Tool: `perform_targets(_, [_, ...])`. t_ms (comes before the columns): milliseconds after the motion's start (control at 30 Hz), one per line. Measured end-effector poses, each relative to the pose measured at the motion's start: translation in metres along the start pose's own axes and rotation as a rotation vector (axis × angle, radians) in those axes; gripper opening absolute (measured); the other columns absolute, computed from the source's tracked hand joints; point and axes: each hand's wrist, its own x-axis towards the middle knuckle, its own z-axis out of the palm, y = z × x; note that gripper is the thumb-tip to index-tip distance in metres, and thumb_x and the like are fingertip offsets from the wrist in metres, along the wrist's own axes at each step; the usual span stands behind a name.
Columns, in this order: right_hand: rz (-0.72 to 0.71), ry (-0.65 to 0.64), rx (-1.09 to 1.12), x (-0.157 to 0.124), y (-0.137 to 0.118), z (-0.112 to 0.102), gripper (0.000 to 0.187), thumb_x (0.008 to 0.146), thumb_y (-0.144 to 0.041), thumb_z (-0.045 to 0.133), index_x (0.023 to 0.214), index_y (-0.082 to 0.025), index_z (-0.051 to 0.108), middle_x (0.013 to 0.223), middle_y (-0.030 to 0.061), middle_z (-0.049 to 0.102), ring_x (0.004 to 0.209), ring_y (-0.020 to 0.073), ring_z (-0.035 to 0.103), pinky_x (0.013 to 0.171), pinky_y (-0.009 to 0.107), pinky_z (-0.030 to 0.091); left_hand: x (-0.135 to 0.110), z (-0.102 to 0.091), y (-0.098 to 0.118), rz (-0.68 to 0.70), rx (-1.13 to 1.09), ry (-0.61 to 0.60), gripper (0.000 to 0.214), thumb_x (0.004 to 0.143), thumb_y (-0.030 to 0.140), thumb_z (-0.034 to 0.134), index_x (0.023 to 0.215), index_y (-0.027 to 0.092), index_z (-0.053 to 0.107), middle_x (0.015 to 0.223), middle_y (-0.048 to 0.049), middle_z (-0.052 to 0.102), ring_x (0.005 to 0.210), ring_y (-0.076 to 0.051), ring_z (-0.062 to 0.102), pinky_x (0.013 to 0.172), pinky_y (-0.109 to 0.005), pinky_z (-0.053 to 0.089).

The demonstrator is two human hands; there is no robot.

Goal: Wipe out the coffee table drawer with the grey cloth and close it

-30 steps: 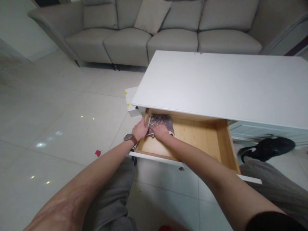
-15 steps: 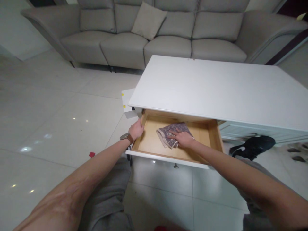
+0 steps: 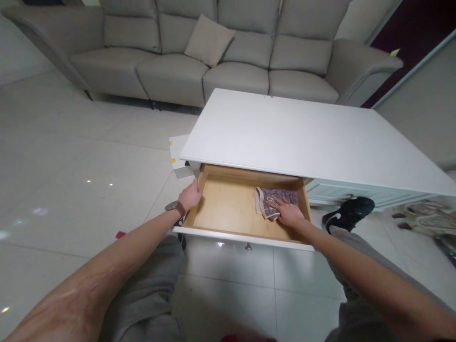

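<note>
A wooden drawer (image 3: pixel 228 204) with a white front is pulled out of a white coffee table (image 3: pixel 278 137). My left hand (image 3: pixel 190 194), with a watch on the wrist, is wrapped over the drawer's left side wall. Inside the drawer, a folded purple-brown cloth (image 3: pixel 265 197) with a pale border lies at the right end. Flat on top of it rests my right hand (image 3: pixel 289 213), fingers spread and pressing the cloth against the drawer bottom.
A grey sofa (image 3: pixel 171 78) with a beige cushion (image 3: pixel 209 40) stands behind the table. A white box (image 3: pixel 180 154) sits on the floor by the table's left end. My black shoe (image 3: pixel 351 211) is near the cabinet front, with a patterned mat (image 3: pixel 423 218) to the right.
My right hand and the cloth have slid rightward across the drawer bottom, to its right side. My left hand keeps its grip on the drawer wall. The view has shifted slightly.
</note>
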Motion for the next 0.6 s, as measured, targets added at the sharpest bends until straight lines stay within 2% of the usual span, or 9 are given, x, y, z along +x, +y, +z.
perform_targets(333, [0.008,-0.008,-0.013,0.0,0.002,0.001,0.083,0.086,-0.02,0.052,0.161,-0.043,0.025,0.17,-0.0034,0.02,0.148,0.0394,0.034,0.103,0.056,0.051,-0.006,-0.005,0.003,-0.007,0.012,-0.01,0.031,0.095,0.03,0.037,0.123,0.022,0.049,0.12,-0.0155,0.072,0.104,-0.031,0.071,0.081,-0.038,0.052])
perform_targets(467, [0.025,-0.034,-0.026,0.014,0.001,-0.004,0.085,0.085,-0.022,0.052,0.162,-0.042,0.022,0.17,-0.0009,0.02,0.144,0.0422,0.041,0.099,0.057,0.052,-0.008,-0.006,0.004,-0.004,0.011,-0.017,0.032,0.094,0.029,0.039,0.124,0.023,0.049,0.119,-0.015,0.072,0.104,-0.031,0.071,0.081,-0.038,0.052])
perform_targets(600, [0.078,-0.025,-0.032,0.037,-0.013,-0.012,0.081,0.088,-0.028,0.051,0.163,-0.038,0.022,0.17,0.0074,0.021,0.139,0.0444,0.046,0.097,0.058,0.052,-0.01,-0.007,0.004,-0.019,0.005,-0.025,0.032,0.094,0.03,0.041,0.124,0.023,0.049,0.118,-0.0145,0.073,0.104,-0.031,0.071,0.081,-0.038,0.052])
